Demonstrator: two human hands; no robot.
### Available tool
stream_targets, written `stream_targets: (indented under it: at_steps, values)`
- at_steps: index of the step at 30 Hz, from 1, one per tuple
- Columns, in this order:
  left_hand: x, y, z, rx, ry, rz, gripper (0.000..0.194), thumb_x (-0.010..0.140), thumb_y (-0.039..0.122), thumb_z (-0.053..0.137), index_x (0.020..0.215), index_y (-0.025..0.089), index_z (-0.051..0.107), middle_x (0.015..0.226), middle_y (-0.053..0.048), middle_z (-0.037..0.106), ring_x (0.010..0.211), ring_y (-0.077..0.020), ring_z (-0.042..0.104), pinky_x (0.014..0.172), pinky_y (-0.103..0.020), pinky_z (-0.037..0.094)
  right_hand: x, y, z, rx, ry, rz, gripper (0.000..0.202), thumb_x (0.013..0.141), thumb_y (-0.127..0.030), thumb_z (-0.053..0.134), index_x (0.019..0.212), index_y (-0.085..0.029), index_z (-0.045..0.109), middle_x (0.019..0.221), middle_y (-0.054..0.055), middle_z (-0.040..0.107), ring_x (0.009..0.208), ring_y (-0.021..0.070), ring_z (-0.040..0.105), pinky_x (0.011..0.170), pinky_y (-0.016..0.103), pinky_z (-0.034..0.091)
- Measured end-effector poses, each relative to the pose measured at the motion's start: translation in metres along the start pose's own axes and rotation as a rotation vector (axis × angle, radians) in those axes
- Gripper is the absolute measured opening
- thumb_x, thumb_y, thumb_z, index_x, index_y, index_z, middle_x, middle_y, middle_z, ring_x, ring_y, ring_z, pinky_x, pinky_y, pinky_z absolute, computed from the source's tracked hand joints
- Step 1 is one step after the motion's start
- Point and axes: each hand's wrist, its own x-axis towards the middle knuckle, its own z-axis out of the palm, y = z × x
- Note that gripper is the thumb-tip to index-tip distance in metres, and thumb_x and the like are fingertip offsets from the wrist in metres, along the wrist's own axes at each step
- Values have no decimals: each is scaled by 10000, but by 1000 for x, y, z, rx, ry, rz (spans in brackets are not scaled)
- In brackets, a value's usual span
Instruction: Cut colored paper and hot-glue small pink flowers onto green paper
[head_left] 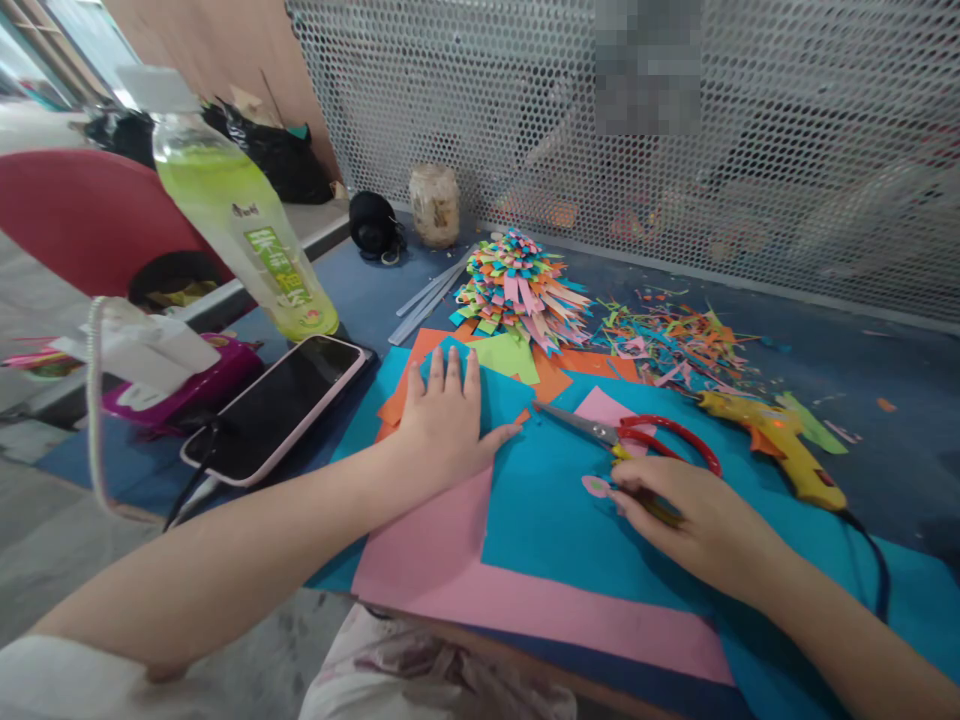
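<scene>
My left hand lies flat with fingers spread on sheets of blue and orange paper, above a pink sheet. My right hand is closed, its fingertips pinching a small pink paper piece with a green middle. Beneath that hand a yellow and dark handle partly shows; I cannot tell whether the hand grips it. Just beyond lie scissors with red handles, their blades pointing left over the blue paper. A cone of layered colourful paper strips stands behind the sheets.
At the right sits a yellow glue gun with a black cord. Paper scraps are heaped behind it. On the left are a phone, a green drink bottle and a purple box. A perforated metal panel bounds the back.
</scene>
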Motion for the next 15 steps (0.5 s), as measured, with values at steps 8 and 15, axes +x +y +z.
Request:
stream_targets:
  at_steps: [8,15]
  values:
    - [2,-4,-15,12,49,25,725,963,448,416,1510,16,218,1411,-247,520,1333,-335,485,1078,-470,381,0,4,0,-14,16,-58,120,928,-239,475,909,-240,594,799,-1,680,704,142,643,622,263,462]
    - [6,-21,-34,67,248,18,512,962,224,423,1455,110,341,1087,-152,705,1030,-281,672,900,-407,491,0,2,0,4,18,-49,133,928,-227,462,907,-241,593,811,15,688,737,157,650,642,274,464]
